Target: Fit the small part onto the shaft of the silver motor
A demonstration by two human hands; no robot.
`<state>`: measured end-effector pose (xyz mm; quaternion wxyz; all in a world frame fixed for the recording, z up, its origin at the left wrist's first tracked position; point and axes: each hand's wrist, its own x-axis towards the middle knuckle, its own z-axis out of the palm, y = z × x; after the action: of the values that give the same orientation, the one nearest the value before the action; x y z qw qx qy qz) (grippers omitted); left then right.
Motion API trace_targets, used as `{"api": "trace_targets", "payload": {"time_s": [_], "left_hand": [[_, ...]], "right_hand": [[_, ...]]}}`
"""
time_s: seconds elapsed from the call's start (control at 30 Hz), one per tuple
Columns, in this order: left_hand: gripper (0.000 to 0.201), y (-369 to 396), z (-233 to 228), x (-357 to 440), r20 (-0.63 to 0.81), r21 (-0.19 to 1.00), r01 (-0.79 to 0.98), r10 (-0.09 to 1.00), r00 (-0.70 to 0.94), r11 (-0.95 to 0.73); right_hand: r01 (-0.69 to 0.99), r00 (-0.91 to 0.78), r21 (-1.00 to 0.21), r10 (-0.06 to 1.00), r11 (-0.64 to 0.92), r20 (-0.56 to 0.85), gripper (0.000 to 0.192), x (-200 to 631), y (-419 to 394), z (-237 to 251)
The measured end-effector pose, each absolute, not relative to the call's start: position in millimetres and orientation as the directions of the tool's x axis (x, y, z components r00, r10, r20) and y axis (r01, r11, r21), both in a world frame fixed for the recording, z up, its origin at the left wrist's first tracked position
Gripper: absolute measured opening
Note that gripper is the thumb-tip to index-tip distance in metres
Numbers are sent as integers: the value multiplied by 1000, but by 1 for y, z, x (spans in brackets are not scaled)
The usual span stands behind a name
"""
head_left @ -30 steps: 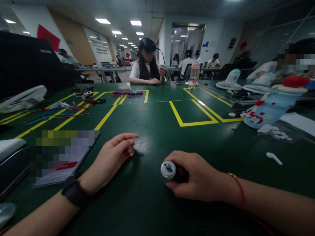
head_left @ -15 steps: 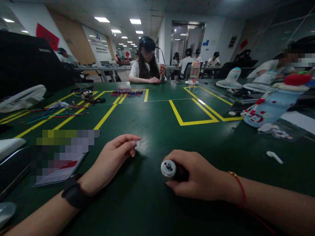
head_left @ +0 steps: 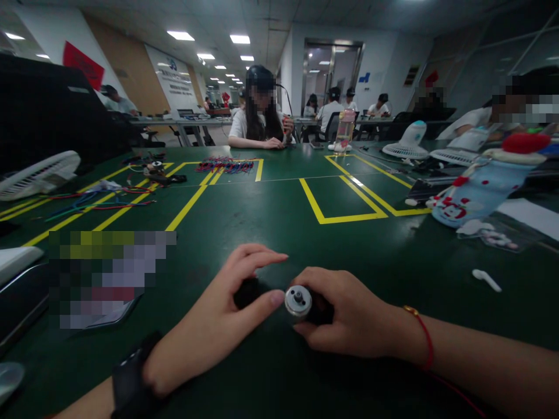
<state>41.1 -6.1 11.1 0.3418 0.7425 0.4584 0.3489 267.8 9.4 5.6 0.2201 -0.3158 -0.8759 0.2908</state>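
Low at the near edge of the green bench: a small motor, silver round end with a short shaft facing the camera, dark body lying on the bench top. Right hand wrapped round that dark body, fingers curled over the top, thumb underneath, grip closed on the motor. Left hand just beside it, thumb tip touching or nearly touching the silver end, forefinger stretched out above, fingers loosely spread with a dark gap beneath; whether anything sits in that gap, impossible to tell. Black watch on the left wrist, red string bracelet on the right. Left of the hands, a blurred-out phone flat on the bench. Farther back, yellow tape lines, a bundle of coloured wires, a white earbud off to the right, well apart. Across the bench, a seated person at work.
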Motion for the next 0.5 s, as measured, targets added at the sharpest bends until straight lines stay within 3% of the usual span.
{"api": "trace_targets", "payload": {"time_s": [0.1,0.27,0.4,0.5], "left_hand": [[26,-16,15,54,230,775,484,895,382,-406],[12,-20,22,59,319,780,461,903,288,-423],[14,-12,20,42,258,760,516,913,317,-394],[14,-3,13,28,194,676,601,890,412,-425]], "right_hand": [[428,-707,-642,678,636,200,27,266,10,5],[423,-711,-640,673,641,204,24,268,10,5],[420,-706,-655,680,628,199,32,269,9,5],[423,-701,-660,685,622,197,32,270,9,6]]}}
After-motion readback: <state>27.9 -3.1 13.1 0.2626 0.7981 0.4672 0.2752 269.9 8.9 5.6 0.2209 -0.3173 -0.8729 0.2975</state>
